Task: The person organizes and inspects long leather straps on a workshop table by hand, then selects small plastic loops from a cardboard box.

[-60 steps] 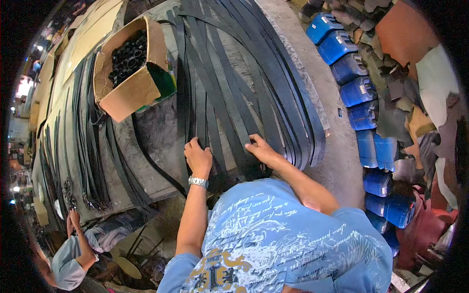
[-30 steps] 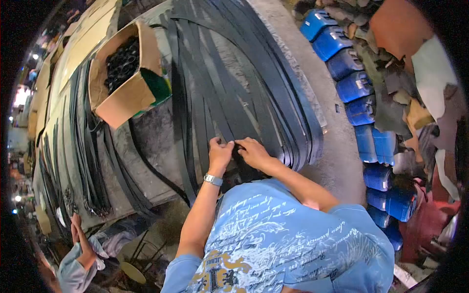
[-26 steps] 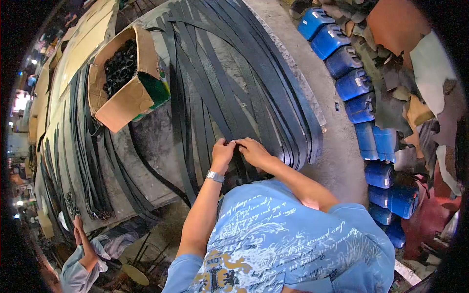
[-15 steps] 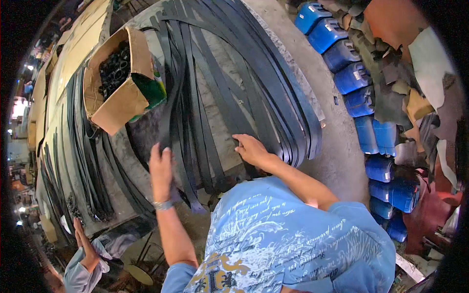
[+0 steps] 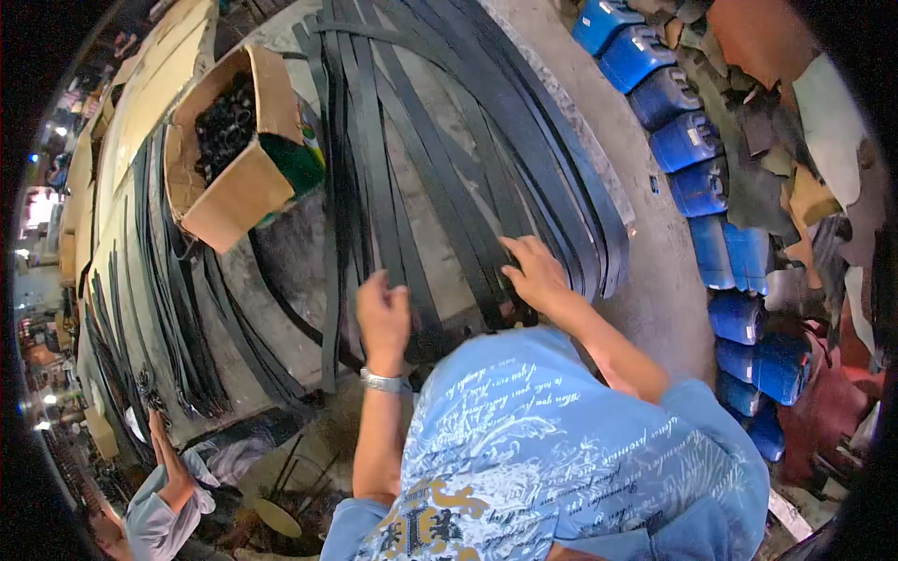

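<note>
Long, flat black straps lie lengthwise over a grey table, many of them overlapping. Above the near ends of the middle straps is my left hand, a metal-banded watch on its wrist. Its fingers are loosely bent, the thumb stands apart, and no strap shows in its grasp. My right hand is farther right, fingers and thumb apart, with its fingertips at or just over a strap; contact is hard to make out. Left of my left hand, one strap runs straight to the table's near edge.
An open cardboard box of black coiled pieces stands on the table at left, a green container behind its flap. Thinner strips lie farther left. Another person's arm shows at lower left. Blue jerrycans line the floor at right.
My left hand has moved right, closer to my right hand, which also shifted slightly right. A strap that curved near the box now lies straighter. The view has shifted a little.
</note>
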The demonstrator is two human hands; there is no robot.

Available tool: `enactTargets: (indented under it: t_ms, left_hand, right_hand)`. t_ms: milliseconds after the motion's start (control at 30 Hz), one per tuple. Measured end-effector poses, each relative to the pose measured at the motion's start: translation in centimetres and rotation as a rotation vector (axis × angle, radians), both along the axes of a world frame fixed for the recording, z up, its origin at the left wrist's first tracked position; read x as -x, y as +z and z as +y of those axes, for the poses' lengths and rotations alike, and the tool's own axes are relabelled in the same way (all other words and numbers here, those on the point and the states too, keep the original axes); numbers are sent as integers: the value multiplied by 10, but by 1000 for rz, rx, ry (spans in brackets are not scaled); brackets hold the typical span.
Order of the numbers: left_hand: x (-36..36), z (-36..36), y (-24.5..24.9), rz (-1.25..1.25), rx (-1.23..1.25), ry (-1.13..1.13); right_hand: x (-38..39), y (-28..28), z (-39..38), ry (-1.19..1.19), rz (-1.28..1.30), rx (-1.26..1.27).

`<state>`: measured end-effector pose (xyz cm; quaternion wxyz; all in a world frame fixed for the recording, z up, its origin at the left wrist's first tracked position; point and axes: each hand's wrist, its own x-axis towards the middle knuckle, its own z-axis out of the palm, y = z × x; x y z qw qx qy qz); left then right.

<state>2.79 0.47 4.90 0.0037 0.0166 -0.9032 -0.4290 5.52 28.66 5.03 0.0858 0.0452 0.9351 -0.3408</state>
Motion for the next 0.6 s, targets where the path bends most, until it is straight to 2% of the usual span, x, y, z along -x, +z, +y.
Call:
enactTargets:
  t_ms: [33,67,167,233,300,433,467,600]
  left_hand:
    - [2,14,-15,-10,-30,-86]
    - [5,34,-7,-211,-120,-114]
    - [9,77,-21,-395,-177,-216]
    - [8,97,-30,113,159,-350]
    - [9,110,-20,81,153,-397]
    - [17,125,-26,-2,50,-462]
    - [18,129,-30,-63,7,-480]
    - [21,150,-38,-246,-112,-539]
  right_hand:
    - [-4,-5,8,-26,66,-70]
    - [-6,-10,12,-53,131,-139]
    - [-7,-21,16,-124,124,-154]
    - [-3,-12,7,-115,28,-202]
    - [0,-6,5,-110,-7,-230]
    - [8,-18,28,-424,-64,276]
    - [7,-16,37,-431,-37,277]
    - [-4,-8,67,-349,184,-35]
